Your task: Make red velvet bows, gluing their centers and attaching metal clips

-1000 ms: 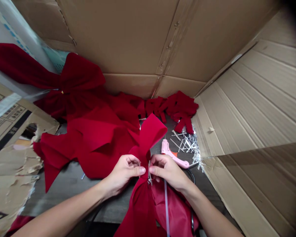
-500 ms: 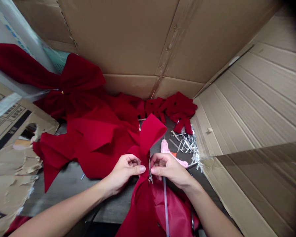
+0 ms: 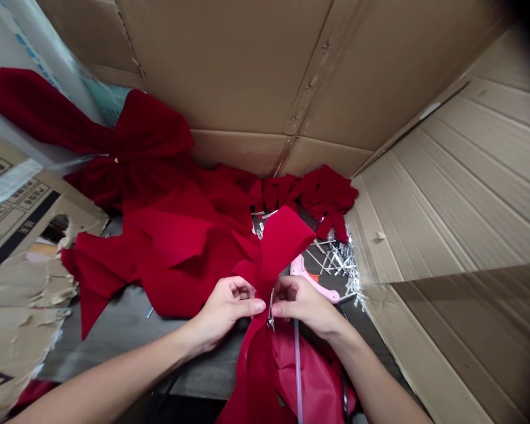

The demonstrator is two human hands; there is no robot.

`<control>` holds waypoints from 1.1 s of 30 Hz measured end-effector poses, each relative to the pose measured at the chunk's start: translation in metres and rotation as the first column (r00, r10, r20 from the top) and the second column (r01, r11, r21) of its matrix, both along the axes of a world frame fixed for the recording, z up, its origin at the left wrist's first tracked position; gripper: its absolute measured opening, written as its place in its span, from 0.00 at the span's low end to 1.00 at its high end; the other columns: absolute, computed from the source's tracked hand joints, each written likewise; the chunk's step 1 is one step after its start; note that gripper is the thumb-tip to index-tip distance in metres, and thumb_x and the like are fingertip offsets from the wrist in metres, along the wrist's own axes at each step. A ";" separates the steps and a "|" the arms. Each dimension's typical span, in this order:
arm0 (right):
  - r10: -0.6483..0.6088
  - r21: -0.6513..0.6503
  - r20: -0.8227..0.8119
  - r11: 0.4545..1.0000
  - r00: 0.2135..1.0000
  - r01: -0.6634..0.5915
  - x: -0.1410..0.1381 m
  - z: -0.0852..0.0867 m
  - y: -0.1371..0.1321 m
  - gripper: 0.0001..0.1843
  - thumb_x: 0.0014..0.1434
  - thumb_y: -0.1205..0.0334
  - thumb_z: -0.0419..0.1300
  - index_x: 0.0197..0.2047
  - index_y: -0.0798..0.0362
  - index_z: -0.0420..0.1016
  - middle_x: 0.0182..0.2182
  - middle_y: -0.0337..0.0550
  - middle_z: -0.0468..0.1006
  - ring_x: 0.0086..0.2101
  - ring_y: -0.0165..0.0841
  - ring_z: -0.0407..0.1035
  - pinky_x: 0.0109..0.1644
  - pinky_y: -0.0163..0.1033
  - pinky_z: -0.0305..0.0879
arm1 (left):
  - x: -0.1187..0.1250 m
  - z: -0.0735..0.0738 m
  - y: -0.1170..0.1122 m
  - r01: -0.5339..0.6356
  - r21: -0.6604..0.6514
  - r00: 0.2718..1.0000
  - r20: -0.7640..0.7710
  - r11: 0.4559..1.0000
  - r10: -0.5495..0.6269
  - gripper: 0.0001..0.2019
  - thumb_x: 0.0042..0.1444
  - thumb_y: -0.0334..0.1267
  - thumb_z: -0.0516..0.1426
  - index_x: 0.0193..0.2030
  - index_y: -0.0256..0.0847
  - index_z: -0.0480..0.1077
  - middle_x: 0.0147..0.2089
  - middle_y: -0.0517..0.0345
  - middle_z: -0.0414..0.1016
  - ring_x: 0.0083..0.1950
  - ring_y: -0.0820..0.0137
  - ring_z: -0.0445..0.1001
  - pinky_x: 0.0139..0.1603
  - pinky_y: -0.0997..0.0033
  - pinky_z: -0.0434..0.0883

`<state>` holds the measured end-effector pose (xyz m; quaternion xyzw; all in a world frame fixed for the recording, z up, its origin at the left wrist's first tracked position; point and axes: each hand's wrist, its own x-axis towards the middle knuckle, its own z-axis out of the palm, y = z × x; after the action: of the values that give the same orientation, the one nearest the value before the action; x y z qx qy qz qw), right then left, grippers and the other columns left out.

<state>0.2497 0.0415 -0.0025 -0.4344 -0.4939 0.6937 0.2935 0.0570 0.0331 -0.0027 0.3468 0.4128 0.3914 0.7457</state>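
Pinched between the thumb and fingers of my left hand (image 3: 236, 303) is the gathered middle of a red velvet ribbon bow (image 3: 285, 238). One loop stands up above my fingers, and the long tails hang toward me. A slim metal alligator clip (image 3: 271, 309) lies upright along the bow's gathered middle. My right hand (image 3: 300, 303) is closed at the clip's right side, thumb and finger against it; the fingertips are partly hidden. Just behind my right hand rests a pink glue gun (image 3: 298, 268), partly covered by the bow's loop.
Large red bows and fabric (image 3: 168, 235) heap on the left. Small red bows (image 3: 329, 191) pile at the back, beside scattered silvery clips (image 3: 344, 259). Cardboard walls (image 3: 238, 70) close in the back and right. A translucent glue stick (image 3: 297, 365) lies over shiny red material (image 3: 320, 377).
The bow's upper loop has tipped to the right and now covers more of the glue gun. Both hands keep their grip, and the view has shifted slightly.
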 end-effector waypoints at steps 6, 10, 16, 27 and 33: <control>-0.015 -0.005 0.051 1.000 0.999 0.015 -0.002 -0.001 0.001 0.19 0.39 0.54 0.75 0.28 0.57 0.75 0.23 0.38 0.75 0.23 0.28 0.64 0.26 0.33 0.57 | 0.001 0.002 -0.002 -0.018 0.000 0.998 -0.064 1.000 0.017 0.17 0.33 0.35 0.72 0.26 0.34 0.69 0.23 0.65 0.65 0.25 0.77 0.61 0.27 0.77 0.57; -0.026 0.035 0.073 0.999 0.997 0.024 -0.002 -0.001 0.001 0.19 0.41 0.53 0.74 0.28 0.57 0.76 0.23 0.38 0.74 0.24 0.29 0.65 0.28 0.35 0.58 | 0.001 0.004 -0.001 -0.011 -0.015 0.998 -0.066 1.000 0.010 0.17 0.34 0.36 0.72 0.26 0.35 0.69 0.22 0.65 0.65 0.25 0.78 0.61 0.27 0.77 0.57; -0.041 0.074 0.029 0.996 0.999 0.039 -0.002 0.004 -0.001 0.18 0.42 0.54 0.74 0.29 0.57 0.74 0.23 0.37 0.74 0.24 0.27 0.64 0.28 0.34 0.58 | 0.002 0.006 0.002 -0.018 -0.051 0.999 -0.044 0.999 0.016 0.15 0.36 0.38 0.71 0.28 0.34 0.72 0.26 0.62 0.72 0.28 0.75 0.67 0.31 0.76 0.62; -0.112 -0.038 -0.060 0.993 0.992 0.110 -0.007 0.007 -0.001 0.19 0.47 0.50 0.70 0.27 0.57 0.71 0.20 0.37 0.74 0.19 0.24 0.63 0.20 0.29 0.54 | -0.002 0.005 0.004 0.045 -0.129 0.999 0.036 0.991 -0.041 0.13 0.39 0.37 0.71 0.30 0.34 0.75 0.29 0.58 0.78 0.31 0.71 0.74 0.37 0.73 0.67; -0.121 -0.119 -0.154 0.988 0.981 0.103 -0.012 0.001 -0.001 0.19 0.45 0.53 0.72 0.26 0.57 0.69 0.17 0.34 0.72 0.16 0.22 0.62 0.18 0.27 0.53 | 0.000 -0.001 0.002 0.013 -0.128 1.000 0.001 0.992 -0.013 0.14 0.36 0.36 0.72 0.27 0.34 0.75 0.26 0.58 0.77 0.30 0.72 0.73 0.36 0.73 0.66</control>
<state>0.2376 0.0402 -0.0019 -0.4197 -0.4041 0.7352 0.3466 0.0567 0.0353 -0.0038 0.3008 0.4347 0.3594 0.7690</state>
